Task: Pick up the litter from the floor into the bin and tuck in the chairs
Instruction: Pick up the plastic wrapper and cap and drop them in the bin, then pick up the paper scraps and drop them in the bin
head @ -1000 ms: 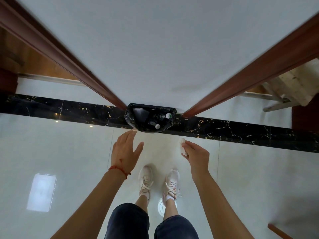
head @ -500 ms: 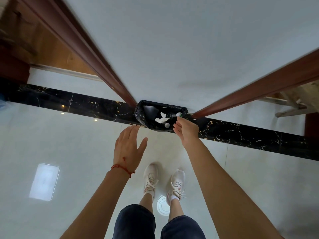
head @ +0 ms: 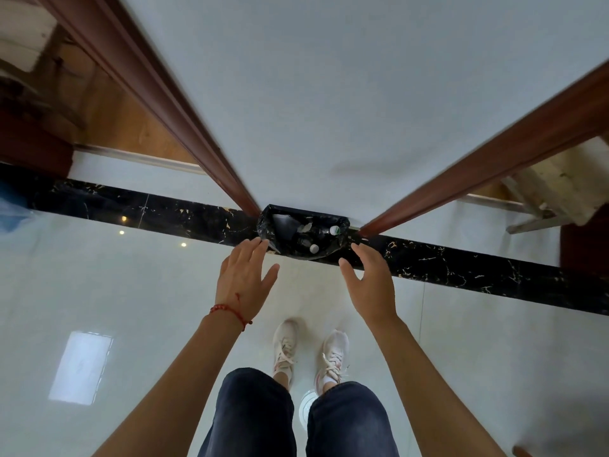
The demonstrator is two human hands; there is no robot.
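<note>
Both hands are empty and wide. The left hand (head: 244,282) has straight, spread fingers, its fingertips at the near-left lip of the bin; whether they touch the liner I cannot tell. The right hand (head: 369,285) is loosely cupped with the palm turned inward, at about five o'clock from the bin and just short of its rim. Held this way, one to each side, they frame the opening, which suits steadying the bin or simply hovering over a drop.

The bin (head: 268,225), lined with a black bag, stands at twelve o'clock from the hands, backed against the white wall (head: 329,94) where two brown wooden frames (head: 184,127) converge, so it cannot slide away from a push. Inside lie pale scraps and two white bottle caps (head: 314,248), so litter is already collected.

At six o'clock the person's white shoes (head: 285,344) stand on the glossy floor (head: 131,291). At two o'clock, beyond the right frame, pale wooden furniture (head: 560,189) shows; it may be a chair awaiting tucking.
</note>
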